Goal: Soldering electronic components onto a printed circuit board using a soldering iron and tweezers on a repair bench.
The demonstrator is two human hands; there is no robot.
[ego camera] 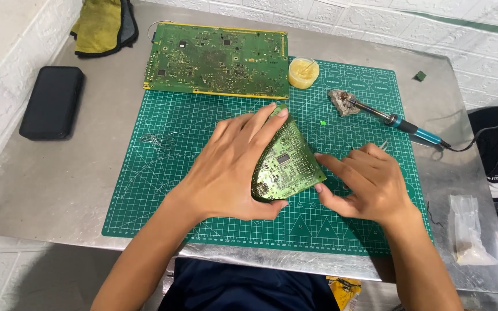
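My left hand (231,170) grips a small green circuit board (288,161) and holds it tilted up off the green cutting mat (162,173), fingers over its top edge and thumb under its lower end. Just to the right, my right hand (367,181) touches the board's right edge with its fingertips. A thin metal tool, probably tweezers (384,144), pokes out from behind that hand.
A large green circuit board (217,60) lies at the mat's far edge beside a small jar of yellowish paste (304,72). A blue-handled soldering iron (396,121) rests on a wad of cleaning wire. A black case (52,102) is left, a plastic bag (468,230) right.
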